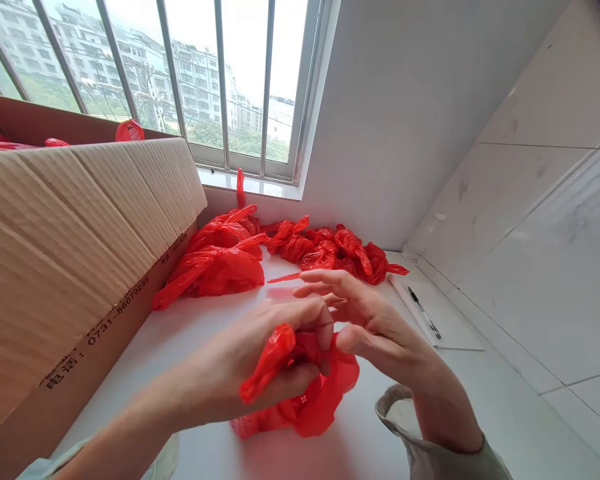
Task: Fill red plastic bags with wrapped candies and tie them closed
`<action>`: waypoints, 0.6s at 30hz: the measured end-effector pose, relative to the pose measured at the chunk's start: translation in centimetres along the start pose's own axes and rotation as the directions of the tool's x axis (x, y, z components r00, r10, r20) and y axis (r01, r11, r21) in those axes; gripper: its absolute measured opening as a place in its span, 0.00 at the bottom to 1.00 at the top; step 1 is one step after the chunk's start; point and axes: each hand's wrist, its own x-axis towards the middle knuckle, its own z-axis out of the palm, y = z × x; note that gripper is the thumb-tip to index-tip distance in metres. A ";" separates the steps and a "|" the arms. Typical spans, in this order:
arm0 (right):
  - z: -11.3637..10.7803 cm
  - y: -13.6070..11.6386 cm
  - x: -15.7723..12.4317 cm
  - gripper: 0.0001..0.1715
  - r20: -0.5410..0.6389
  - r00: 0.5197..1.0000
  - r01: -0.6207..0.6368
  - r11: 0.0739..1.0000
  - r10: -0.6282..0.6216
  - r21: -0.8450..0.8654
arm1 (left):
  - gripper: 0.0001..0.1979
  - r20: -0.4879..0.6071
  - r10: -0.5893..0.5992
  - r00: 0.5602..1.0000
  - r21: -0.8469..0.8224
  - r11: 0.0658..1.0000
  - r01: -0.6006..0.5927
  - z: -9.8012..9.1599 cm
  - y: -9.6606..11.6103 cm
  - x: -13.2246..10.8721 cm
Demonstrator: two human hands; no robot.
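Observation:
A red plastic bag (325,407) rests low over the white tabletop in front of me, its mouth loose and crumpled. My left hand (280,353) is closed around the gathered top of this bag, and a twisted red end sticks out over the back of that hand. Whatever lies inside the bag is mostly hidden; a small white pattern shows through the red. Just right of the bag's top, my right hand (375,320) has its fingers stretched out and apart, the thumb close to the bag's edge. A thin red strip (284,278) shows near its fingertips.
At the left stands a large cardboard box (90,220) with red bags inside. Several knotted red bags (325,250) lie along the wall, and fuller red bags (220,267) sit beside the box. A pen (424,312) lies on white paper (455,337) at right. A barred window is behind.

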 end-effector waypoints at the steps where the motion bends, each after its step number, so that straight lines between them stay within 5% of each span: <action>1: 0.2 0.6 0.4 0.20 0.105 0.994 -0.035 0.998 0.028 0.059 | 0.08 -0.048 0.047 0.998 0.120 0.992 -0.041 0.0 0.0 0.0; 3: 0.9 1.5 1.1 0.18 0.232 0.971 -0.091 0.987 0.058 0.133 | 0.09 -0.128 0.147 0.981 0.294 0.950 -0.104 -0.1 -0.1 0.0; 6: 1.5 2.2 1.5 0.16 0.237 0.965 -0.170 0.961 0.116 0.219 | 0.11 -0.234 0.239 0.942 0.509 0.856 -0.091 -0.1 -0.5 0.4; 10: 1.4 3.2 1.7 0.22 0.199 0.952 -0.296 0.870 0.234 0.394 | 0.09 -0.330 0.466 0.821 0.784 0.619 -0.036 0.2 -1.3 0.9; 12: 1.4 3.9 1.9 0.20 0.210 0.940 -0.338 0.829 0.270 0.445 | 0.11 -0.343 0.538 0.770 0.817 0.575 -0.038 0.2 -1.7 1.1; 15: 1.4 4.6 2.1 0.13 0.238 0.941 -0.328 0.827 0.241 0.456 | 0.11 -0.306 0.540 0.784 0.835 0.548 -0.052 0.0 -1.9 1.1; 18: 1.3 4.4 2.2 0.07 0.011 0.987 -0.160 0.957 0.162 0.241 | 0.10 -0.232 0.510 0.828 0.903 0.429 -0.012 -0.4 -1.7 0.8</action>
